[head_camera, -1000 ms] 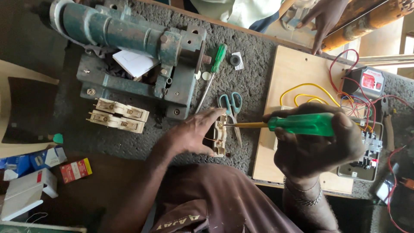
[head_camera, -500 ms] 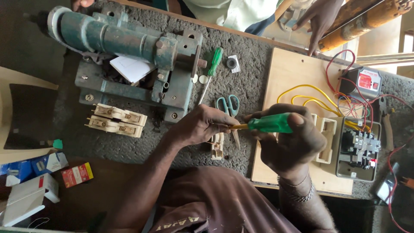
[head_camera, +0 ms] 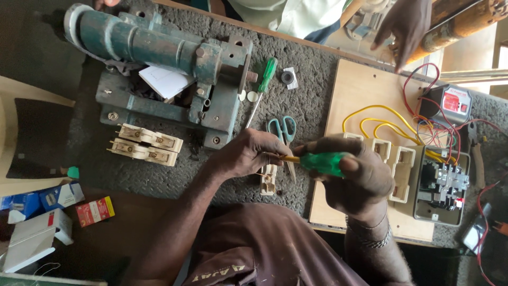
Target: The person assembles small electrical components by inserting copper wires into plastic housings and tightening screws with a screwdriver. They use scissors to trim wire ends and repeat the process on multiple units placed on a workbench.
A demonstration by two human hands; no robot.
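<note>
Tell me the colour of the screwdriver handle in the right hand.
Translucent green, seen in the head view: screwdriver handle in the right hand.

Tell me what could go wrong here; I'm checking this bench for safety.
The green-handled screwdriver in the right hand points at the left hand, which holds the cream switch part; a slip could jab the fingers. The open scissors lie just beyond the left hand and could nick it.

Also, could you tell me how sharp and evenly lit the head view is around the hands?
Head view: the left hand, the right hand and the green-handled screwdriver are sharp; light is soft and even, dimmer at the lower-left floor, without glare.
</note>
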